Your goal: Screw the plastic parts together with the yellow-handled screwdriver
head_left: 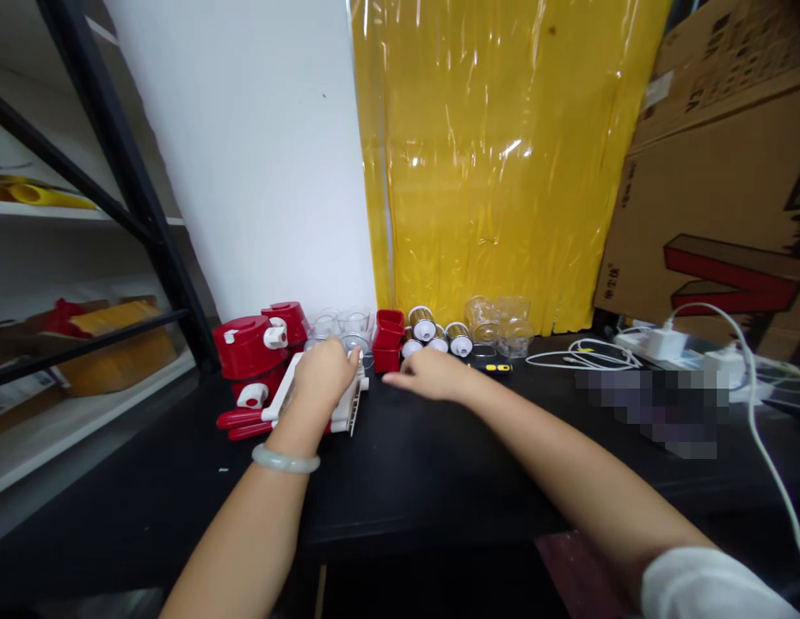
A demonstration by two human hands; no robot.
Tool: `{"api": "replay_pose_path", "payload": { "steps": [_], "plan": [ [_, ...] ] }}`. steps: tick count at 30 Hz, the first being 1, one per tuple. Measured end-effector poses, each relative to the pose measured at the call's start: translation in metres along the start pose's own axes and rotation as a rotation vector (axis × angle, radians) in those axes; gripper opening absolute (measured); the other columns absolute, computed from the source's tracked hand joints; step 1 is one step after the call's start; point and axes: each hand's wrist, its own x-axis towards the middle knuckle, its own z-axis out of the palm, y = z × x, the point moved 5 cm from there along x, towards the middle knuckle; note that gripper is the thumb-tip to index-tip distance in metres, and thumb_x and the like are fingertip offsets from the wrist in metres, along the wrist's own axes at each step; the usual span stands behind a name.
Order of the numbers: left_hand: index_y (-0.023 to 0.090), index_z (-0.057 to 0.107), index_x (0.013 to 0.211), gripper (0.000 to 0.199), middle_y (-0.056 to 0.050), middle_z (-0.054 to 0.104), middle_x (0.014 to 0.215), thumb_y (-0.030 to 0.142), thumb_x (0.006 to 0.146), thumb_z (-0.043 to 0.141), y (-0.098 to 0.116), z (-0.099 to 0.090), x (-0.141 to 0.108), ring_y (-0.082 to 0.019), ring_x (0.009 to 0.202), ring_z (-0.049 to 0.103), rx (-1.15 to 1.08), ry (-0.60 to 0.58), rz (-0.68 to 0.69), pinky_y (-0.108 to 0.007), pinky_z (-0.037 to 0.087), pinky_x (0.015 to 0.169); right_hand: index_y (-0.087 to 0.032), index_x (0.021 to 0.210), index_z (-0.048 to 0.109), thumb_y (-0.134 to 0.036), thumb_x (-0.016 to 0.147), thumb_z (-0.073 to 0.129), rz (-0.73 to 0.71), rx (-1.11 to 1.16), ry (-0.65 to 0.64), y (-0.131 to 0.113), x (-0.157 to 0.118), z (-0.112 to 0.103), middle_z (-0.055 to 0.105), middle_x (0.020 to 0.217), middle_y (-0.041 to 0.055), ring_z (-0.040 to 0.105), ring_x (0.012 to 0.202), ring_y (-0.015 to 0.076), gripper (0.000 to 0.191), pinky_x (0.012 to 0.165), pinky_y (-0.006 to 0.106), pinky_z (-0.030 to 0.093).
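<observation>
At left, red plastic housings (243,344) with white fittings stood on the black worktop (426,481), a pair of red handles (242,419) pointing out in front of them. Just beside the housings, the left hand (323,374) lay over a white rack (341,414), the rack lying between the housings and a red box (388,340). The left forearm ran up from the bottom edge, a pale bracelet (285,462) above a wrist bent forward, palm down. Most of its fingertips were out of sight, so whether that grip was pinching the rack could not be told. Clear cups (326,321) sat close behind; steady handling there likely called for a firm hold on the rack's solid frame, light pressure on its thin slats and care not to knock the cups.

Near the red box, the right hand (429,374) hovered palm down, its grip loosely spread, one digit reaching left and nothing seen in it. That arm slanted in from the lower right, its white sleeve (703,585) at the edge. Keeping the wrist raised would probably have spared the metal cylinders (422,325) behind it. Farther right were clear containers (516,337), a black-and-yellow tool (499,368) and a cardboard carton (703,198).
</observation>
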Motion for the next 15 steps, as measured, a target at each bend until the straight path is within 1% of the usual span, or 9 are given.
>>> {"api": "replay_pose_path", "payload": {
  "steps": [2, 4, 5, 7, 8, 9, 11, 13, 15],
  "plan": [
    [0.01, 0.064, 0.117, 0.047, -0.02, 0.074, 0.095, 0.047, 0.096, 0.043, 0.005, -0.008, -0.003, -0.037, 0.09, 0.072, -0.084, 0.089, 0.019, -0.042, 0.052, 0.076, -0.018, 0.087, 0.072, -0.054, 0.101, 0.038, 0.099, 0.056, 0.207, 0.04, -0.004, -0.028, 0.072, 0.083, 0.0096, 0.067, 0.078, 0.0205, 0.052, 0.074, 0.029, 0.046],
    [0.015, 0.06, 0.121, 0.041, -0.014, 0.075, 0.093, 0.043, 0.097, 0.043, 0.013, -0.013, -0.007, -0.033, 0.087, 0.072, -0.201, 0.157, 0.079, -0.04, 0.051, 0.076, -0.015, 0.101, 0.069, -0.039, 0.1, 0.042, 0.202, 0.046, 0.483, 0.09, -0.014, -0.051, 0.072, 0.1, 0.014, 0.066, 0.092, 0.0233, 0.036, 0.083, 0.032, 0.047],
    [0.017, 0.059, 0.122, 0.038, -0.012, 0.076, 0.093, 0.042, 0.097, 0.044, 0.017, -0.014, -0.01, -0.031, 0.086, 0.072, -0.26, 0.181, 0.113, -0.039, 0.051, 0.075, -0.012, 0.111, 0.066, -0.033, 0.098, 0.044, 0.267, 0.022, 0.628, 0.117, -0.022, -0.059, 0.069, 0.109, 0.0172, 0.064, 0.1, 0.0258, 0.033, 0.089, 0.035, 0.047],
    [0.019, 0.059, 0.12, 0.035, -0.01, 0.076, 0.092, 0.04, 0.097, 0.045, 0.027, -0.014, -0.015, -0.027, 0.08, 0.072, -0.366, 0.196, 0.212, -0.036, 0.049, 0.073, -0.006, 0.125, 0.058, -0.026, 0.093, 0.046, 0.422, -0.049, 0.844, 0.169, -0.042, -0.065, 0.064, 0.12, 0.0235, 0.059, 0.114, 0.0317, 0.04, 0.099, 0.043, 0.044],
    [0.019, 0.06, 0.118, 0.032, -0.009, 0.076, 0.091, 0.04, 0.097, 0.046, 0.032, -0.013, -0.019, -0.026, 0.077, 0.071, -0.412, 0.197, 0.259, -0.035, 0.048, 0.071, -0.004, 0.129, 0.054, -0.025, 0.09, 0.048, 0.484, -0.094, 0.899, 0.192, -0.051, -0.062, 0.06, 0.125, 0.0261, 0.055, 0.12, 0.0345, 0.045, 0.103, 0.046, 0.041],
    [0.02, 0.061, 0.114, 0.029, -0.008, 0.076, 0.09, 0.039, 0.097, 0.046, 0.037, -0.011, -0.022, -0.024, 0.074, 0.071, -0.45, 0.197, 0.302, -0.034, 0.047, 0.069, -0.002, 0.133, 0.051, -0.025, 0.088, 0.05, 0.538, -0.133, 0.912, 0.213, -0.06, -0.057, 0.058, 0.128, 0.0283, 0.052, 0.124, 0.0368, 0.05, 0.105, 0.049, 0.039],
    [0.021, 0.063, 0.107, 0.025, -0.007, 0.075, 0.087, 0.038, 0.096, 0.049, 0.045, -0.007, -0.027, -0.024, 0.074, 0.07, -0.489, 0.186, 0.373, -0.032, 0.045, 0.066, 0.002, 0.138, 0.044, -0.027, 0.084, 0.056, 0.621, -0.175, 0.856, 0.247, -0.071, -0.04, 0.054, 0.133, 0.0314, 0.048, 0.129, 0.0398, 0.062, 0.108, 0.05, 0.036],
    [0.021, 0.064, 0.102, 0.022, -0.006, 0.075, 0.085, 0.038, 0.095, 0.051, 0.052, -0.002, -0.032, -0.023, 0.074, 0.07, -0.501, 0.162, 0.432, -0.031, 0.042, 0.064, 0.003, 0.141, 0.04, -0.029, 0.081, 0.06, 0.714, -0.169, 0.772, 0.272, -0.079, -0.021, 0.052, 0.135, 0.0325, 0.048, 0.13, 0.0408, 0.071, 0.108, 0.049, 0.037],
    [0.021, 0.065, 0.099, 0.022, -0.005, 0.075, 0.081, 0.037, 0.095, 0.051, 0.057, 0.002, -0.034, -0.023, 0.071, 0.069, -0.505, 0.14, 0.462, -0.031, 0.041, 0.063, 0.001, 0.14, 0.041, -0.033, 0.078, 0.064, 0.768, -0.141, 0.659, 0.287, -0.08, -0.006, 0.055, 0.131, 0.0307, 0.051, 0.128, 0.0406, 0.075, 0.107, 0.047, 0.038]
  ]
}}
